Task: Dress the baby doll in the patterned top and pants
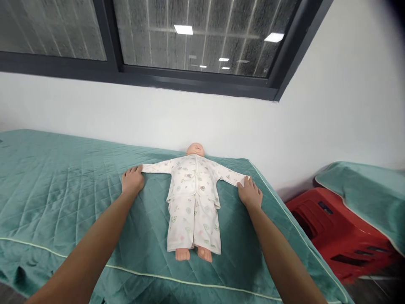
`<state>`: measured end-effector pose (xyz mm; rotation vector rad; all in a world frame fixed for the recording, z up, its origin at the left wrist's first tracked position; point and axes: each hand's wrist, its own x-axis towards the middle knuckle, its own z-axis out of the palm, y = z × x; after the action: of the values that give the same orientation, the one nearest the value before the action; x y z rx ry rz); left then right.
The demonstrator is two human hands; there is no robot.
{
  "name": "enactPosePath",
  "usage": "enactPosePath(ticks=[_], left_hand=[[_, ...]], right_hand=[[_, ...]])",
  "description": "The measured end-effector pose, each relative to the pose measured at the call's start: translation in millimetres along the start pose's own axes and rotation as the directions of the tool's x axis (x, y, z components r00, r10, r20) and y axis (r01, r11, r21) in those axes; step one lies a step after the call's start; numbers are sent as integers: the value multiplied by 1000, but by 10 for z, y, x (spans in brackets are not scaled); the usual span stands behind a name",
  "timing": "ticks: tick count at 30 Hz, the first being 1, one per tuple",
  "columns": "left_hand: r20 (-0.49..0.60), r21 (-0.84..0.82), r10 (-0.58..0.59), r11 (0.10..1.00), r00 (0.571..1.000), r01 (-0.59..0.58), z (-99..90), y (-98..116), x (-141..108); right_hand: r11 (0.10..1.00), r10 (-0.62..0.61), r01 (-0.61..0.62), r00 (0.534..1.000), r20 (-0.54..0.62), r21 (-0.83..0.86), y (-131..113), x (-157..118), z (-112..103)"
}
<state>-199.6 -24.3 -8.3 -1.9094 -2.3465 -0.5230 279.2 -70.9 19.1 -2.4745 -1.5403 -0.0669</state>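
Observation:
A baby doll (195,149) lies on its back on a green quilted cover, its head towards the wall and its bare feet towards me. It wears a white printed long-sleeved top (190,175) and matching trousers (194,221). Both sleeves are stretched out sideways. My left hand (133,179) grips the cuff end of the sleeve on the left, fingers closed. On the other side my right hand (250,192) has its fingers closed on the end of the right-hand sleeve. The doll's hands are hidden.
The green quilted cover (63,181) spreads over the bed, with pale piping along its edges. Behind it rises a white wall (126,114) with a dark-framed window (196,82). At the right stands a red plastic stool (335,228), partly under another green cloth (370,190).

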Motion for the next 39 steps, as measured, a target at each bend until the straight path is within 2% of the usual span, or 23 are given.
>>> enactPosePath(ticks=[12,20,26,31,36,39], left_hand=[[44,2,-39,999,998,39,56,-28,-5],[28,3,-69,998,997,68,-17,-6,-211],[32,5,-70,998,997,70,-78,-58,-381],[37,-5,-63,998,997,63,-120,-112,-517],[37,-16,-51,999,998,52,-199,-108,-621],[22,-50,-24,998,999,25,-287,-97,-754]], right_hand=[[999,-18,18,1000,2,-51,-22,-36,-3],[999,-23,21,999,-29,-47,-63,-125,-50],[998,-40,39,999,-11,-41,-32,-255,-81],[991,-122,122,993,3,-51,55,-697,-115],[936,-351,351,936,-13,-21,208,-1497,-203],[912,-401,406,913,-78,60,375,-2031,-203]])
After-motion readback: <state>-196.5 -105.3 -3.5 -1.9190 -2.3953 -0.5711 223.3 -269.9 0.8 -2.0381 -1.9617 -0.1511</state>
